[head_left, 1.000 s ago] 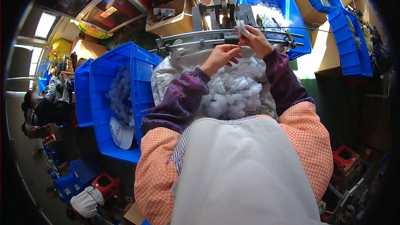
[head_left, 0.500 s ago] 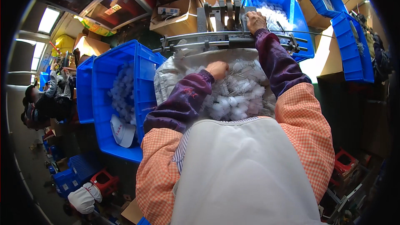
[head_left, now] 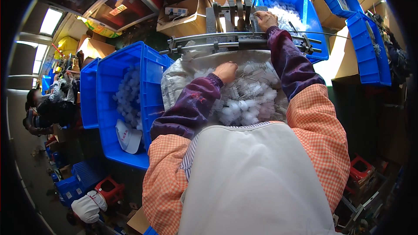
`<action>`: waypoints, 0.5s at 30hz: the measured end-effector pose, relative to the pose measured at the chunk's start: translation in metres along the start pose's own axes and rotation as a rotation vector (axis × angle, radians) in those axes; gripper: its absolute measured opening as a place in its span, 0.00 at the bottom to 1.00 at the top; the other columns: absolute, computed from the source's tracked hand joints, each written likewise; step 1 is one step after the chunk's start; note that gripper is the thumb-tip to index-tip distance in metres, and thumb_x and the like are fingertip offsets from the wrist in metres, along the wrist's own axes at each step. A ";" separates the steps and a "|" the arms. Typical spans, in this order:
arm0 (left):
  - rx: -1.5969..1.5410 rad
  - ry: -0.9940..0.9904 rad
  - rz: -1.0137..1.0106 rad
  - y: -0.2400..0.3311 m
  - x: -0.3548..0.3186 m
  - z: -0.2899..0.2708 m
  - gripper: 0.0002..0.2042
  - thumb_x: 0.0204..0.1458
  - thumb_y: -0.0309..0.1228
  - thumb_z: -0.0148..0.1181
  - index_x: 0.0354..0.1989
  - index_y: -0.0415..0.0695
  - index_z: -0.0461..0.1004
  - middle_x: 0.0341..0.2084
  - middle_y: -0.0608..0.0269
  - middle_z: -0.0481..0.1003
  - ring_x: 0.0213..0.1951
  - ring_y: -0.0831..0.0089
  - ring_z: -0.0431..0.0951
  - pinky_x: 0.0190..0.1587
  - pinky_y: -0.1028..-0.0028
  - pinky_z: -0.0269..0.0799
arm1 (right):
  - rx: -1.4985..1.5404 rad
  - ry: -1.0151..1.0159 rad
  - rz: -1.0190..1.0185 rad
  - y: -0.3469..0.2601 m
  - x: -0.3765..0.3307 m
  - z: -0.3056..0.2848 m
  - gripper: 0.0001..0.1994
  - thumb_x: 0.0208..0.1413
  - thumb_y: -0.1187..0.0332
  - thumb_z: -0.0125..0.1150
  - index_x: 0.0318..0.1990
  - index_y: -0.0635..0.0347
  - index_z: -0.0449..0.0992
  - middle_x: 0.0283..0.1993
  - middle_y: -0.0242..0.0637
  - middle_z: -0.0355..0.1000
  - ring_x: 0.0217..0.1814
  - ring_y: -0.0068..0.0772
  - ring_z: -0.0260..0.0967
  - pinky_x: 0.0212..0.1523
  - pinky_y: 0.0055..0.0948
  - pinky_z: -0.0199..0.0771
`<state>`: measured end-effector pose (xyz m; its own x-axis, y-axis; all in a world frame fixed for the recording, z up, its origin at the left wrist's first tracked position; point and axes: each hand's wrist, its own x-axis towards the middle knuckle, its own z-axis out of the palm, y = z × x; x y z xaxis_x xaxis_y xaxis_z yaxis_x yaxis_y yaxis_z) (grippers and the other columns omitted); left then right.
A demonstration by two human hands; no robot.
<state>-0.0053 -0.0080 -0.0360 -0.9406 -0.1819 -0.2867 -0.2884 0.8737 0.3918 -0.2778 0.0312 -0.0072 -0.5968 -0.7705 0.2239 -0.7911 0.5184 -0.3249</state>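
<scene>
My left hand is curled over the near pile of small translucent plastic pieces, some comb-like; what its fingers hold is hidden. The pile lies in a pale sack-like liner in front of me. Beyond it stands a dark metal bench machine with horizontal rods. At the machine's right side is my right hand, fingertips pinched together and pointing left; anything between them is too small to make out.
A blue crate holding white pieces and a white scoop-like container stands left. Another blue crate with white pieces sits behind the machine's right side. Cardboard boxes are at the back. A person is at the far left.
My right hand has turned slightly, with its fingertips now reaching further left along the machine. My left hand has shifted only a little over the pile.
</scene>
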 end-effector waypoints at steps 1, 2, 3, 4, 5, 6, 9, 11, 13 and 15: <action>-0.023 -0.001 0.001 0.001 0.000 0.000 0.15 0.39 0.24 0.48 0.38 0.41 0.73 0.39 0.49 0.72 0.44 0.56 0.71 0.47 0.64 0.66 | 0.001 -0.041 0.040 0.001 0.001 -0.001 0.11 0.50 0.60 0.51 0.42 0.41 0.73 0.46 0.27 0.70 0.53 0.33 0.61 0.52 0.41 0.52; -0.045 -0.001 0.000 0.002 0.000 -0.001 0.16 0.39 0.24 0.48 0.39 0.42 0.73 0.40 0.49 0.72 0.44 0.56 0.71 0.47 0.64 0.66 | 0.002 -0.082 0.078 0.001 0.003 -0.002 0.12 0.50 0.59 0.51 0.43 0.40 0.73 0.46 0.27 0.70 0.54 0.33 0.61 0.53 0.41 0.52; -0.059 0.042 0.013 0.002 -0.002 -0.001 0.16 0.38 0.23 0.48 0.39 0.43 0.73 0.40 0.50 0.72 0.44 0.56 0.71 0.47 0.64 0.66 | 0.003 -0.123 0.117 0.000 0.005 -0.004 0.12 0.50 0.59 0.50 0.44 0.38 0.73 0.47 0.26 0.70 0.55 0.32 0.60 0.53 0.42 0.51; -0.073 0.084 0.026 0.003 -0.004 -0.001 0.16 0.37 0.23 0.49 0.39 0.43 0.73 0.39 0.51 0.72 0.44 0.56 0.71 0.46 0.64 0.67 | -0.027 -0.107 0.118 0.001 0.005 -0.005 0.13 0.50 0.58 0.50 0.44 0.39 0.73 0.47 0.27 0.70 0.55 0.33 0.60 0.53 0.43 0.52; -0.091 0.124 0.038 0.003 -0.006 0.001 0.16 0.37 0.22 0.50 0.38 0.44 0.73 0.39 0.53 0.72 0.43 0.56 0.71 0.45 0.64 0.67 | -0.058 -0.096 0.119 0.000 0.003 -0.008 0.13 0.50 0.57 0.50 0.44 0.40 0.73 0.48 0.28 0.69 0.55 0.34 0.60 0.53 0.43 0.52; -0.087 0.113 0.047 0.003 -0.006 0.001 0.17 0.37 0.22 0.50 0.39 0.44 0.73 0.39 0.53 0.73 0.44 0.57 0.71 0.46 0.64 0.67 | -0.090 -0.084 0.121 -0.001 0.000 -0.010 0.14 0.50 0.56 0.50 0.45 0.41 0.73 0.48 0.29 0.69 0.55 0.34 0.60 0.52 0.43 0.53; -0.080 0.076 0.067 0.002 -0.003 -0.005 0.18 0.37 0.22 0.50 0.41 0.44 0.73 0.39 0.53 0.73 0.44 0.57 0.71 0.46 0.65 0.67 | -0.158 0.023 0.177 0.005 -0.013 -0.010 0.16 0.49 0.55 0.51 0.45 0.44 0.73 0.50 0.32 0.68 0.56 0.36 0.59 0.53 0.44 0.51; -0.079 0.040 0.064 0.004 -0.003 -0.008 0.18 0.36 0.21 0.50 0.41 0.44 0.73 0.38 0.52 0.73 0.44 0.57 0.72 0.45 0.66 0.67 | -0.205 -0.007 0.173 0.005 -0.018 -0.013 0.17 0.47 0.54 0.52 0.44 0.48 0.73 0.50 0.36 0.66 0.57 0.38 0.56 0.55 0.44 0.48; -0.087 0.074 0.042 0.007 -0.005 -0.007 0.18 0.36 0.21 0.50 0.40 0.44 0.73 0.38 0.52 0.73 0.43 0.57 0.72 0.45 0.66 0.67 | -0.240 -0.022 0.131 -0.001 -0.023 -0.018 0.18 0.47 0.54 0.52 0.43 0.48 0.73 0.51 0.37 0.64 0.57 0.39 0.55 0.56 0.46 0.46; -0.082 0.098 0.051 0.007 -0.004 -0.007 0.17 0.36 0.21 0.50 0.39 0.43 0.73 0.37 0.52 0.73 0.43 0.57 0.72 0.44 0.66 0.67 | -0.221 0.000 0.124 -0.001 -0.024 -0.017 0.17 0.47 0.55 0.52 0.43 0.49 0.73 0.48 0.36 0.66 0.55 0.40 0.56 0.56 0.45 0.46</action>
<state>-0.0044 -0.0042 -0.0260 -0.9662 -0.1855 -0.1791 -0.2501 0.8437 0.4751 -0.2651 0.0557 0.0028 -0.6911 -0.6960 0.1949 -0.7220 0.6774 -0.1406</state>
